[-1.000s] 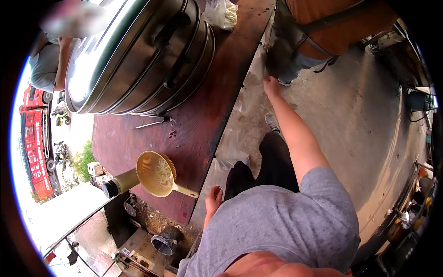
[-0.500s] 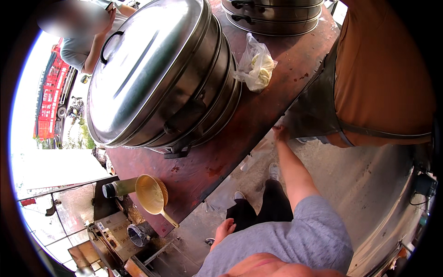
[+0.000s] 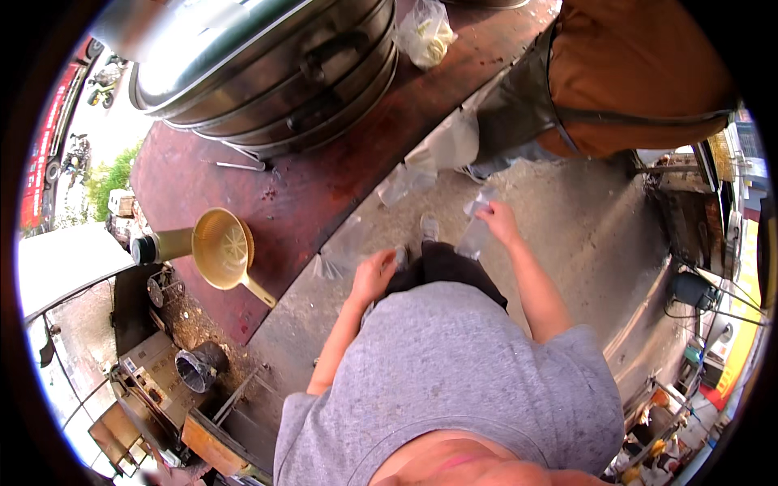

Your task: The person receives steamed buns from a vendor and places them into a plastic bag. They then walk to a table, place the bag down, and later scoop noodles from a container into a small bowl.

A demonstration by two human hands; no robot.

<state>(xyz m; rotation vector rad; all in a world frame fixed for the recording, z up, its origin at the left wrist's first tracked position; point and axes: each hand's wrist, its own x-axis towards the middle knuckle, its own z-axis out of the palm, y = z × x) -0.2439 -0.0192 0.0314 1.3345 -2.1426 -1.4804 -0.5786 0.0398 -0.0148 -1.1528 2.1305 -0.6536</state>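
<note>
My right hand (image 3: 498, 222) pinches a small clear plastic bag (image 3: 473, 230), which hangs over the floor in front of my dark trousers. My left hand (image 3: 374, 275) is held off the table's edge with loosely bent fingers, and nothing shows in it. Nearest to it are clear plastic bags (image 3: 340, 253) hanging along the table edge. On the reddish-brown table (image 3: 316, 194) lies a yellow plastic strainer (image 3: 223, 249) with a handle, against a green-brown bottle (image 3: 166, 245) with a dark cap.
A large stacked metal steamer (image 3: 300, 89) stands on the table, beside a knotted clear bag (image 3: 427, 34) of pale food. Another person in an orange-brown top (image 3: 640, 73) and dark apron stands at the right. A lined bucket (image 3: 198, 368) sits on the floor at the lower left.
My view has tilted down and toward me. My right hand has drawn back from the table edge, now with a clear plastic bag in it. The left hand has risen beside the edge.
</note>
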